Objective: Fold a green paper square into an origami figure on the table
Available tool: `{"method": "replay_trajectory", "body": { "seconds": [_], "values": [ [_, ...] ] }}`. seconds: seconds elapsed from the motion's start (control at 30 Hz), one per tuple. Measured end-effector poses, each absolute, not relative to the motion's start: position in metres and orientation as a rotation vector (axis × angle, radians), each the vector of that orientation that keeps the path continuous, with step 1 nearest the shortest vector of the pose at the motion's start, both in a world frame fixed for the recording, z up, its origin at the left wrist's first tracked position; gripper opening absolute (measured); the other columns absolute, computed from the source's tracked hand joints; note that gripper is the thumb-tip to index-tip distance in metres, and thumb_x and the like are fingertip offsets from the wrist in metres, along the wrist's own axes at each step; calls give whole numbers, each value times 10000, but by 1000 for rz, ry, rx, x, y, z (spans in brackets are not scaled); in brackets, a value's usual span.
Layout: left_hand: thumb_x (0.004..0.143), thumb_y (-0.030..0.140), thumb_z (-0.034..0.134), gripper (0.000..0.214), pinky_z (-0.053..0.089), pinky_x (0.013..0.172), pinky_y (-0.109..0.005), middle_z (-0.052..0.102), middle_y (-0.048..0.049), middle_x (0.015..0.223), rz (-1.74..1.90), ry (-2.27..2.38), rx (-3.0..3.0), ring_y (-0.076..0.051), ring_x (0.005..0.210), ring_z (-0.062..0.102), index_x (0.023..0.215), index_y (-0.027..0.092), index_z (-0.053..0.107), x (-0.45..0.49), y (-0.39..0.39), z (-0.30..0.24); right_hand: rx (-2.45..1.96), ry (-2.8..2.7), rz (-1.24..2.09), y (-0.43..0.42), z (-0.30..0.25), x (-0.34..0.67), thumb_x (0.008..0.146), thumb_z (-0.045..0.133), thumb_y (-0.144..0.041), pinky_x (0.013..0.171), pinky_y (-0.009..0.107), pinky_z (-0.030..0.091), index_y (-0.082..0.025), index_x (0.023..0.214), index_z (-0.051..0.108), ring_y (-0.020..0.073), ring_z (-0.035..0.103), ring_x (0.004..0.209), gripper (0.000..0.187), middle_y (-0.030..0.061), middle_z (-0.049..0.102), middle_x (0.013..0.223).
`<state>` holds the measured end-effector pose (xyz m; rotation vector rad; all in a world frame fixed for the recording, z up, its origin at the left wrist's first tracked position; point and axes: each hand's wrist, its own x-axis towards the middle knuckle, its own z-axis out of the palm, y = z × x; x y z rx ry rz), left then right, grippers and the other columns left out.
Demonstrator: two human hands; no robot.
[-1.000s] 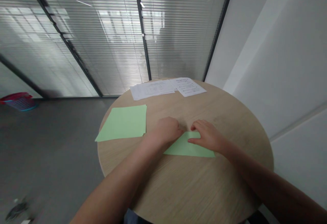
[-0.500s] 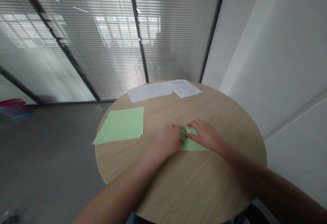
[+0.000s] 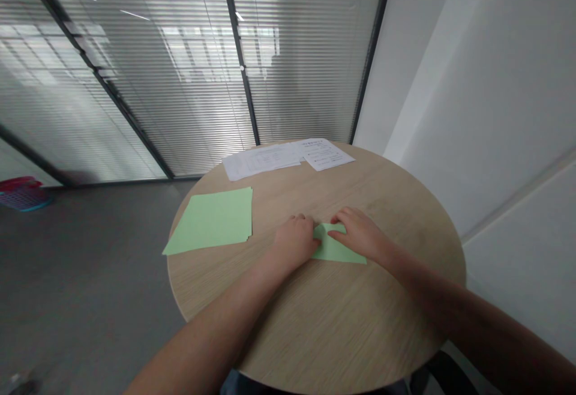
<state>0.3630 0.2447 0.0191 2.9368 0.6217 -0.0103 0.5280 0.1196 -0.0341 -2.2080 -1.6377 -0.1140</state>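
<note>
A small piece of green paper (image 3: 337, 250), apparently folded, lies on the round wooden table (image 3: 324, 317) in front of me. My left hand (image 3: 294, 240) is closed over its left end, the thumb on top of the paper and the fingers curled at the far side. At the paper's far right edge is my right hand (image 3: 360, 234), thumb and fingers bent around that edge. Parts of the paper are hidden under both hands.
A stack of larger green sheets (image 3: 213, 218) lies at the table's left edge, one corner at the rim. White printed pages (image 3: 265, 161) lie along the far edge. Beyond stand glass panels with blinds, and a white wall (image 3: 504, 83) rises on the right. A basket (image 3: 22, 194) is on the floor.
My left hand has shifted slightly left and uncovers more of the paper's far left part. The gap between my hands is a little wider. The paper is turned slightly.
</note>
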Motion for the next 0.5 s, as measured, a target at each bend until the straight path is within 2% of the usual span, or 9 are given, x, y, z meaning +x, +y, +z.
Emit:
{"method": "replay_trajectory", "body": {
  "seconds": [0.17, 0.4, 0.5],
  "values": [
    [887, 304, 675, 296, 573, 879, -393, 717, -160, 1120, 0, 629, 2919, -312, 1063, 694, 1122, 128, 709, 364, 245, 17, -2189, -1681, -126, 119, -32, 525, 924, 736, -324, 967, 423, 509, -188, 1145, 723, 287, 677, 1099, 260, 120, 740, 1104],
    [892, 248, 655, 306, 554, 920, -391, 713, -167, 1186, 21, 616, 2866, -297, 1089, 695, 1175, 134, 672, 364, 243, 18, -2198, -1639, -147, 121, -34, 524, 891, 771, -380, 933, 422, 519, -203, 1062, 728, 283, 690, 1040, 250, 98, 751, 1037],
    [882, 193, 632, 403, 554, 895, -353, 723, -155, 1204, 40, 603, 2819, -270, 1080, 711, 1280, 131, 616, 364, 245, 16, -2199, -1610, -162, 121, -36, 525, 890, 769, -380, 969, 434, 516, -200, 1187, 695, 294, 683, 1106, 355, 113, 745, 1167]
  ]
}}
